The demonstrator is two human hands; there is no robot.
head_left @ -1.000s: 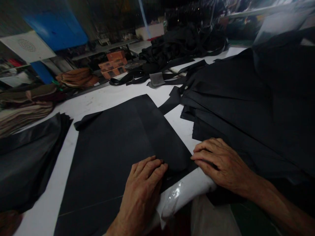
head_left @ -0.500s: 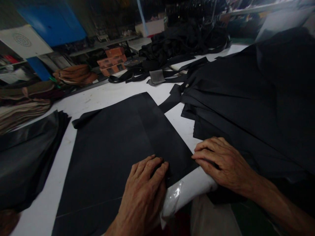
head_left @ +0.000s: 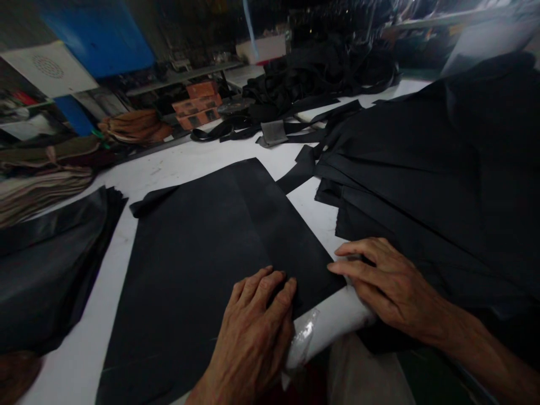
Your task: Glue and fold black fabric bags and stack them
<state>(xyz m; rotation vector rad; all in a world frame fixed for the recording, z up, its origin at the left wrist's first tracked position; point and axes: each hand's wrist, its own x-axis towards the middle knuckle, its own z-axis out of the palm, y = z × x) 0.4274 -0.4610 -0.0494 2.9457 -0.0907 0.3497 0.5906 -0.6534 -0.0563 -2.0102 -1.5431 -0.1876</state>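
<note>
A black fabric panel (head_left: pixel 198 242) lies flat on the white tabletop (head_left: pixel 156 163), its far left corner curled over. My left hand (head_left: pixel 259 320) rests on the panel's near part, palm down with fingers stretched forward. My right hand (head_left: pixel 383 281) is at the panel's near right corner, index finger touching the edge and fingers apart. I cannot make out anything held in it. Under both hands, the table's rounded white front edge (head_left: pixel 333 320) shows, with a strip of shiny clear tape (head_left: pixel 304 337).
A large heap of black fabric (head_left: pixel 422 169) covers the right side. Stacked dark sheets (head_left: pixel 50 264) lie at left, near folded cloths (head_left: pixel 42 188). Farther back are black straps (head_left: pixel 295 90), orange-brown boxes (head_left: pixel 198 106) and a brown bundle (head_left: pixel 133 126).
My right hand's fingers have spread apart at the panel's corner. My left hand stays flat on the panel. The whole view has shifted slightly.
</note>
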